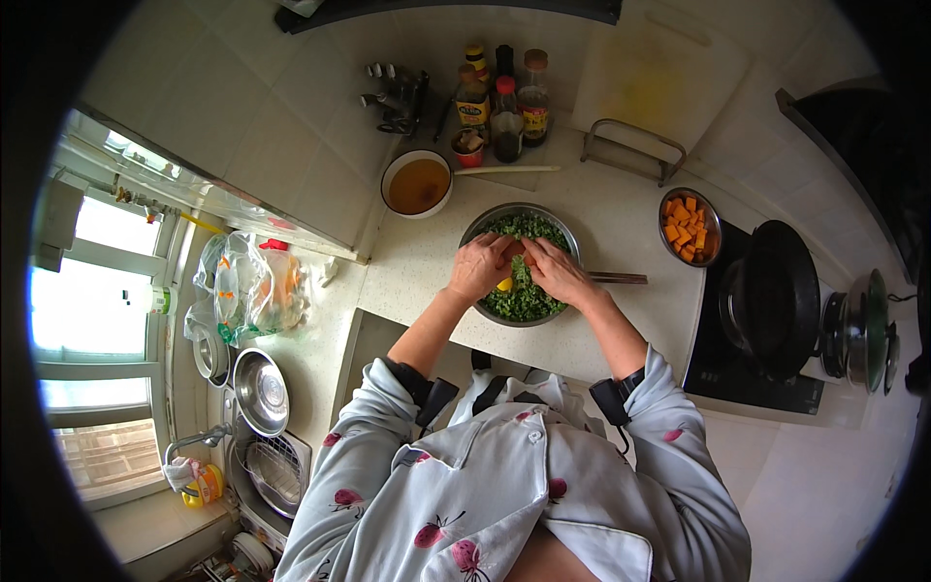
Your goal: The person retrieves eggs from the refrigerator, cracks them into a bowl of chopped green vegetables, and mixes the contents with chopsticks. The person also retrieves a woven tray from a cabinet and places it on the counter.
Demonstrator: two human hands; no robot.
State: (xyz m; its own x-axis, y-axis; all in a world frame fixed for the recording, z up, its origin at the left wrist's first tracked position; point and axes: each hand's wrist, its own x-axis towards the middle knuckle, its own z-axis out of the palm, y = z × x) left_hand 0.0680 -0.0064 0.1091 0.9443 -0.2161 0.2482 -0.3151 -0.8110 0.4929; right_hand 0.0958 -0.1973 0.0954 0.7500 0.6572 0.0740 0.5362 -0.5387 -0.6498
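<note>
A steel mixing bowl full of finely chopped green vegetables stands on the counter in front of me. Over its middle, my left hand and my right hand meet with their fingertips around a brown egg. Fingers hide much of the shell, so how far it is split cannot be seen. Below the left fingers, a yellow egg yolk lies on the greens. A pair of chopsticks sticks out past the bowl's right side.
Behind the bowl are an enamel bowl of brownish liquid, sauce bottles, a knife block and a metal rack. A bowl of orange cubes sits by a wok on the cooktop. The sink is left.
</note>
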